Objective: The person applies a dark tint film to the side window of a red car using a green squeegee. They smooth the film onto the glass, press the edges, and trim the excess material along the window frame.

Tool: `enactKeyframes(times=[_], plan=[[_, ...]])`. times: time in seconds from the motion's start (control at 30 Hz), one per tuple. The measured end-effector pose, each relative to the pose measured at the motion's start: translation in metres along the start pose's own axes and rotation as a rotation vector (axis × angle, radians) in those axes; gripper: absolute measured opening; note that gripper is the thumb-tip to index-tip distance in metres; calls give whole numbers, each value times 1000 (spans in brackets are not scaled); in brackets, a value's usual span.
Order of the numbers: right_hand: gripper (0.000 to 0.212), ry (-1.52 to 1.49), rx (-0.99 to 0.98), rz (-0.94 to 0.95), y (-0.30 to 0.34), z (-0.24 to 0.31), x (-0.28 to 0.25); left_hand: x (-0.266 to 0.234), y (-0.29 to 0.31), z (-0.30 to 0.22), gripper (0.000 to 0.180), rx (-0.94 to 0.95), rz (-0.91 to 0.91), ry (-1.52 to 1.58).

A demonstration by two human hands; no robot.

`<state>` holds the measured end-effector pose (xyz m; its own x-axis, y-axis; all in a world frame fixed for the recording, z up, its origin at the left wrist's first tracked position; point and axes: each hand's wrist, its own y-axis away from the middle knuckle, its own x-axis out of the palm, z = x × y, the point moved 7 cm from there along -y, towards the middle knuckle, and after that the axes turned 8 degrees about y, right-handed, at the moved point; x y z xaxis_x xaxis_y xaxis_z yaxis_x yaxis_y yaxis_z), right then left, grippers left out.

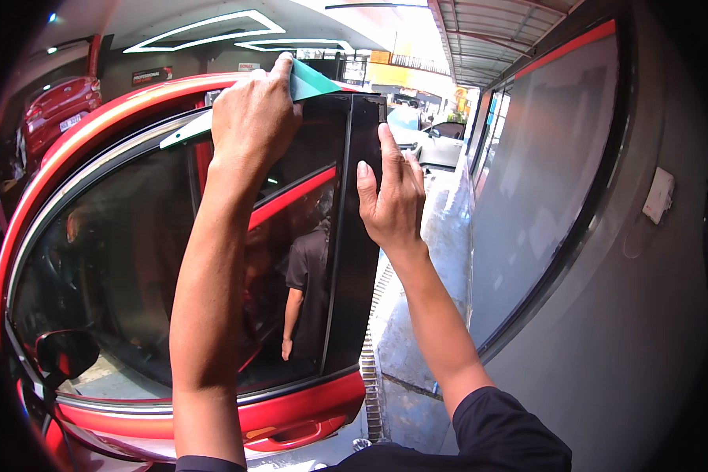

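Note:
My left hand [256, 114] is raised to the top edge of a red car door, its fingers closed on a thin, flat teal squeegee card [313, 80]. A white, pointed flat piece with a green edge [187, 130] sticks out on the other side of this hand; whether both are one tool is hidden. Under my left arm is the dark window glass [118, 267], with a person's reflection in it. My right hand [393, 193] rests at the outer edge of the door's black pillar trim [358, 204], thumb and forefinger apart, holding nothing I can see.
The door handle [303, 434] sits low on the red panel, and a side mirror [67, 354] is at the left. A grey wall with a large framed panel [535, 181] runs along the right. Beyond stand a white car [444, 144] and another red car [61, 110].

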<state>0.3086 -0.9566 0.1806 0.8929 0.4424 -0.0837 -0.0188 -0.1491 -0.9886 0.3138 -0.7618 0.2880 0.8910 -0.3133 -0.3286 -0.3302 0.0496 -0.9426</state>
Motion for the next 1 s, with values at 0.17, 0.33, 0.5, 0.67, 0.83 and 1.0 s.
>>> enactKeyframes(times=[0.17,0.33,0.5,0.67,0.83,1.0], plan=[[69,117,-7,58,-10,9,4,1,-1,0,54,-43,22,30],[68,92,26,39,-26,6,8,-3,0,-2,54,-34,13,39],[62,136,-39,-105,4,7,-8,-2,4,-6,53,20,-44,24],[62,69,22,-20,-8,7,-3,-5,2,-8,52,-5,-12,3],[68,76,55,58,-10,3,11,0,0,-1,58,-29,-7,-21],[68,124,51,7,-4,1,-2,-2,1,-6,59,2,-21,-36]])
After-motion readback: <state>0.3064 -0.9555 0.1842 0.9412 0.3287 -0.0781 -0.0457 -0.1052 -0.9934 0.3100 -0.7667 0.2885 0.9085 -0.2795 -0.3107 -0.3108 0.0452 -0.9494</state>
